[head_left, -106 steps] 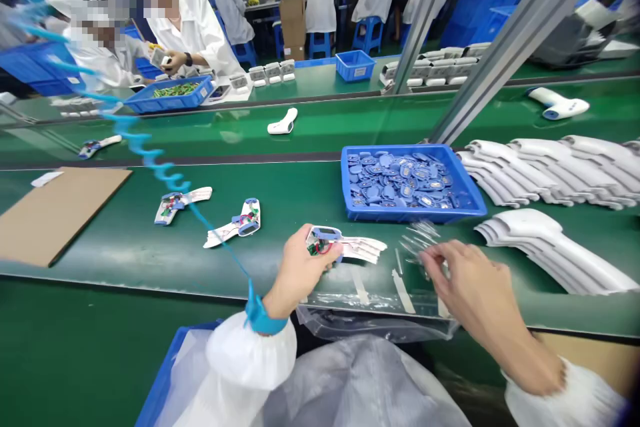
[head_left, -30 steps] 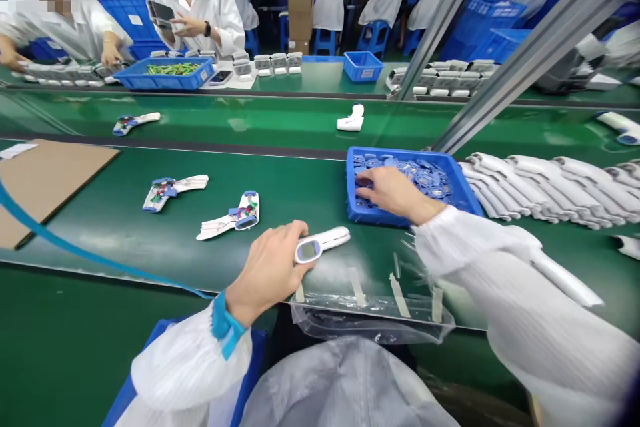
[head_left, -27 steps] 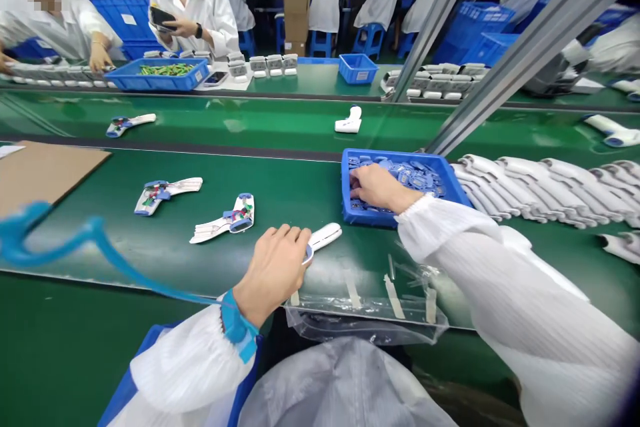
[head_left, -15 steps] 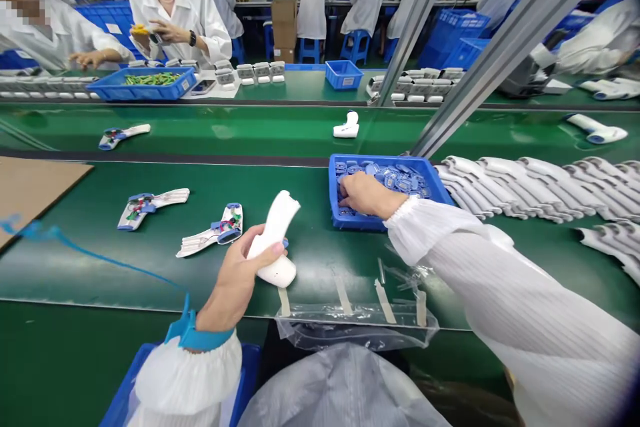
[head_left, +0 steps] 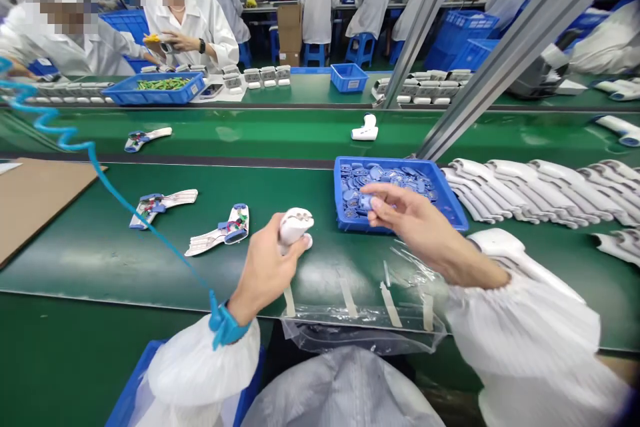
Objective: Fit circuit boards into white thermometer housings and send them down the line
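Line: green conveyor belt (head_left: 65, 267), cardboard sheet (head_left: 35, 207) at far left.
Stock: stacked white thermometer shells (head_left: 530, 187) right of blue tray (head_left: 400, 162), heaped with blue parts (head_left: 390, 180).
Progress: two opened thermometer housings (head_left: 163, 208) (head_left: 220, 233) with circuit boards on belt; tray far from empty, shell stacks deep.
Left hand (head_left: 263, 270): clenched round white infrared thermometer (head_left: 295, 223), held over belt between housings and tray; blue wrist strap (head_left: 225, 327) on wrist.
Right hand (head_left: 420, 223): fingers (head_left: 380, 195) extended over tray; any pinched part: cannot tell.
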The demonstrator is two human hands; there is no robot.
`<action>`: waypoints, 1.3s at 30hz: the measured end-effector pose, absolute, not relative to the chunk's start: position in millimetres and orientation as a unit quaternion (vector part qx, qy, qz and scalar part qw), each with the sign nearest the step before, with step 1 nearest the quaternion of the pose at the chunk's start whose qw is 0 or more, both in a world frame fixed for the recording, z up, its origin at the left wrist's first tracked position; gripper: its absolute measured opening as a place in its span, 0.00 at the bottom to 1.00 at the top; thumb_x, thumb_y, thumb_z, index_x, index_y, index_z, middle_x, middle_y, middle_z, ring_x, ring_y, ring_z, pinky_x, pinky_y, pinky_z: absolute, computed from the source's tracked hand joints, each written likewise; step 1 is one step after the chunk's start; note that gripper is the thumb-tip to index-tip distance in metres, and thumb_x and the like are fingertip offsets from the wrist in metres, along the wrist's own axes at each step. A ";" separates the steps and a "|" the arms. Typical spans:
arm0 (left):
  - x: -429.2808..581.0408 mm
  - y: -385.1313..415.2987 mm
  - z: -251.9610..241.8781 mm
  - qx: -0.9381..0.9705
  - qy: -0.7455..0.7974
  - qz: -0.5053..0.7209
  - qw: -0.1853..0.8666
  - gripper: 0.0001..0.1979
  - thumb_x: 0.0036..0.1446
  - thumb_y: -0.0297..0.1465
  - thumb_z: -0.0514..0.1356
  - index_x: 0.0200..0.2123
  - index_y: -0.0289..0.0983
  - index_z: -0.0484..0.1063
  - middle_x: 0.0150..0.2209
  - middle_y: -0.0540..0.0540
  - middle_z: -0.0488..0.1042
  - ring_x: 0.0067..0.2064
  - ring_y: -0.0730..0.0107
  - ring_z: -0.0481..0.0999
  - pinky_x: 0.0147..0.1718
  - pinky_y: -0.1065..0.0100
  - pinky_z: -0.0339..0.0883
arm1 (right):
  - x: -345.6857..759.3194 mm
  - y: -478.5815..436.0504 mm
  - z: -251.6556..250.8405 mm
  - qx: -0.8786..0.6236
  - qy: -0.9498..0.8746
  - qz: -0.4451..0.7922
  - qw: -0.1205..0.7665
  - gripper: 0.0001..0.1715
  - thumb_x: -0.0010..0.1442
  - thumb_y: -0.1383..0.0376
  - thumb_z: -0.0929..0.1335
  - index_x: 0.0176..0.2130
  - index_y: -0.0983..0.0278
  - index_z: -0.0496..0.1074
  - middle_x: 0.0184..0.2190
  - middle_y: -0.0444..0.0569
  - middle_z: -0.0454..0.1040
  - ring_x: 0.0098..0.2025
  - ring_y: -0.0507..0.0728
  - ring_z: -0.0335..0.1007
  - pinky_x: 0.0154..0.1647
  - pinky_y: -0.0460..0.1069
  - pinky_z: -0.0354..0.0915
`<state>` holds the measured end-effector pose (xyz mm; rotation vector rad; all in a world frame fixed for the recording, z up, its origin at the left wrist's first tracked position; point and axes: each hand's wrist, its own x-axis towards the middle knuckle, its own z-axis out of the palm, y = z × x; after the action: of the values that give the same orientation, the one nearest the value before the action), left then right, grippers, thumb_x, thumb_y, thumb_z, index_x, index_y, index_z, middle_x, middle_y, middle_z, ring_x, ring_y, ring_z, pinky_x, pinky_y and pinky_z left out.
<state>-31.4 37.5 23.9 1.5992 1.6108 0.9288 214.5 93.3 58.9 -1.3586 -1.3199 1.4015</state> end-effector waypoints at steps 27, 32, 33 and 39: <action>4.8 48.0 11.9 0.803 0.439 0.351 0.196 0.14 0.72 0.35 0.48 0.54 0.36 0.66 0.45 0.42 0.78 0.41 0.61 0.75 0.40 0.61 0.65 | 183.4 40.9 43.6 -0.481 -0.730 0.310 0.375 0.19 0.69 0.61 0.66 0.55 0.63 0.77 0.38 0.46 0.82 0.31 0.52 0.75 0.34 0.47 0.72; 12.3 45.9 1.9 0.791 0.454 0.399 0.101 0.12 0.68 0.34 0.54 0.48 0.34 0.71 0.36 0.43 0.79 0.34 0.61 0.76 0.34 0.62 0.66 | 180.6 37.9 31.4 -0.473 -0.736 0.234 0.424 0.15 0.68 0.67 0.66 0.51 0.65 0.79 0.43 0.48 0.83 0.30 0.51 0.77 0.34 0.46 0.74; 13.1 45.5 2.1 0.789 0.455 0.401 0.097 0.11 0.67 0.34 0.54 0.47 0.35 0.72 0.36 0.43 0.79 0.34 0.61 0.77 0.34 0.62 0.66 | 181.1 36.9 30.6 -0.474 -0.738 0.227 0.424 0.15 0.68 0.68 0.66 0.50 0.65 0.79 0.43 0.48 0.83 0.32 0.52 0.79 0.36 0.46 0.75; 18.4 39.1 2.5 0.768 0.461 0.426 0.126 0.10 0.65 0.33 0.58 0.47 0.36 0.73 0.39 0.43 0.80 0.37 0.63 0.80 0.37 0.65 0.70 | 184.9 31.7 35.2 -0.467 -0.779 0.149 0.392 0.16 0.68 0.70 0.65 0.51 0.64 0.78 0.47 0.49 0.82 0.46 0.55 0.80 0.49 0.48 0.75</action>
<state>18.4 39.1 2.5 2.2369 1.3429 1.2419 184.9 31.7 35.2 -1.1844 -1.9772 0.3772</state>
